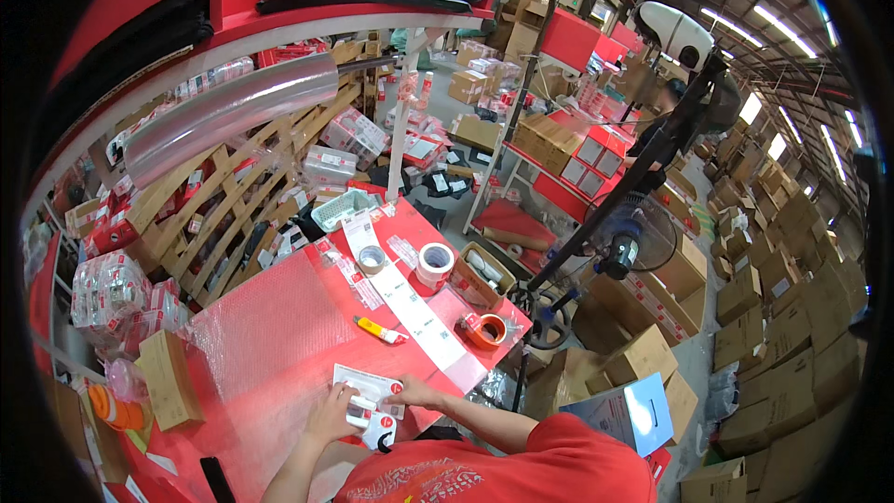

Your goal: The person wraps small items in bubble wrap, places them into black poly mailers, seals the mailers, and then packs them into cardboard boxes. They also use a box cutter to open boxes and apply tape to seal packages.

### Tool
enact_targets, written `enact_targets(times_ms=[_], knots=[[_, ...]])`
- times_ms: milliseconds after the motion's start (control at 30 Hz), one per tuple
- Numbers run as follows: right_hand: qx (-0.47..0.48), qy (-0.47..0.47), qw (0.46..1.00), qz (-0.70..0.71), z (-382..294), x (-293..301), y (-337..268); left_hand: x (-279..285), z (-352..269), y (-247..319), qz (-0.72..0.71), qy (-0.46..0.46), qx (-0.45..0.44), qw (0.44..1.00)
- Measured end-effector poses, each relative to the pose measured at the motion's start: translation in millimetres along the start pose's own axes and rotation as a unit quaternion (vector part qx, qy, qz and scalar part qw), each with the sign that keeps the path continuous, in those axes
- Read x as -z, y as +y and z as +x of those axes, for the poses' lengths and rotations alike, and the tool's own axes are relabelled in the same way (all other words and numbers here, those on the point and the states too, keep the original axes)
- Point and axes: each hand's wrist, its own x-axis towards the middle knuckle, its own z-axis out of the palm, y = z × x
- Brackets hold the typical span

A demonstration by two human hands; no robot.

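At the near edge of a red tabletop (pixel 272 314), my left hand (pixel 334 413) and my right hand (pixel 413 395) hold a white blister-type package (pixel 370 385) with red round marks. The left fingers also touch a smaller white packaged item (pixel 377 427) against it; how firmly they grip is partly hidden. Beyond the hands lies a yellow utility knife (pixel 380 330). Past it a strip of printed white labels (pixel 419 318) runs across the table, with a grey tape roll (pixel 371 260) on it. A white tape roll (pixel 434 264) and an orange tape roll (pixel 491 331) stand nearby.
A brown carton (pixel 170 381) and a black phone (pixel 217 479) lie on the left. A green basket (pixel 343 209) and an open cardboard box (pixel 483 272) are at the far edge. A clear film roll (pixel 234 119) hangs above the left side. A fan (pixel 628 244) stands at right.
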Motion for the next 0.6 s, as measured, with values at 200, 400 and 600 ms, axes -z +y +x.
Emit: enact_targets(times_ms=[200,400,600], knots=[[-0.012,-0.005,0.994,0.105,-0.9,-23.6,14.3,-5.8,12.4,23.0,-0.051,0.096,0.086,0.990],[-0.028,-0.002,0.985,0.172,-0.8,-25.4,27.1,3.3,11.4,41.5,0.019,0.132,0.051,0.990],[0.004,0.041,0.984,0.175,-11.3,-12.7,4.1,28.5,6.7,44.0,-0.006,0.100,0.009,0.995]])
